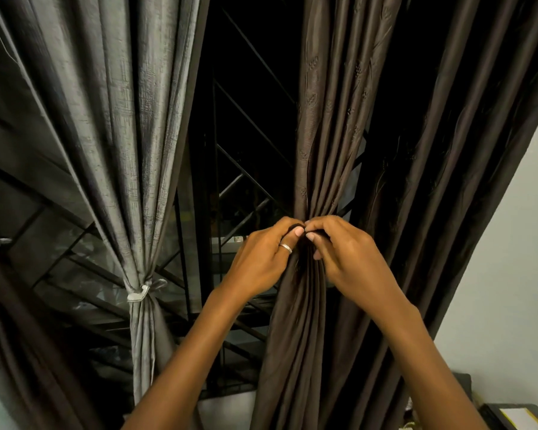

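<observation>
A dark brown curtain (323, 125) hangs right of centre, its folds drawn together into a narrow bunch. My left hand (261, 259), with a ring on the thumb, grips the bunch from the left. My right hand (345, 252) grips it from the right, fingertips meeting those of the left at the top of the bunch. Whatever may lie between the fingers is hidden. A grey curtain (121, 135) on the left is gathered by a pale tie (139, 293).
Behind the curtains is a dark window with a black metal grille (243, 181) of diagonal bars. A pale wall (510, 274) runs down the right side. A dark object with a white and yellow sheet (516, 415) sits at the bottom right corner.
</observation>
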The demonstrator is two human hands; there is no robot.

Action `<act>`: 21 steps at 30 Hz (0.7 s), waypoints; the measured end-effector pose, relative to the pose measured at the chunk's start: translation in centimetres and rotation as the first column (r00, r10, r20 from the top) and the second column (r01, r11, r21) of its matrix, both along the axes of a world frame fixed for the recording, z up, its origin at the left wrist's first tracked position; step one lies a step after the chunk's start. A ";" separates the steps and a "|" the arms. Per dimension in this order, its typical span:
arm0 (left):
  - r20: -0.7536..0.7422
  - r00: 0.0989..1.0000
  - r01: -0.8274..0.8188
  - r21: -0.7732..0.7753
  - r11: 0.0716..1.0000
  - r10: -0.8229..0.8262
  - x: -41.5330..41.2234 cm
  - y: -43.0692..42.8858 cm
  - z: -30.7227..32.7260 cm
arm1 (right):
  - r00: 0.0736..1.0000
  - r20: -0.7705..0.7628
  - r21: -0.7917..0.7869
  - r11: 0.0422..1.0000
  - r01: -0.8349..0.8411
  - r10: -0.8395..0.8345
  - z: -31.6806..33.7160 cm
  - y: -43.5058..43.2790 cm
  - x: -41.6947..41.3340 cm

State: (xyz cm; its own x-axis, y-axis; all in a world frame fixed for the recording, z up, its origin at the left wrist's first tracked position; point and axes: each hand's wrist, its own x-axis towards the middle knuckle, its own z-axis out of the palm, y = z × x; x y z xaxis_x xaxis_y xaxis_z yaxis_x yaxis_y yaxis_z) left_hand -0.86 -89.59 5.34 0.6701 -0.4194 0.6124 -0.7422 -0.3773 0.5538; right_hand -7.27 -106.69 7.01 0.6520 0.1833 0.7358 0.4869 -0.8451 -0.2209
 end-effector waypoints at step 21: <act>0.065 0.992 -0.100 -0.170 0.980 0.113 -1.5 -0.2 -0.2 | 0.944 0.257 0.139 0.974 0.177 -0.209 0.6 1.4 2.5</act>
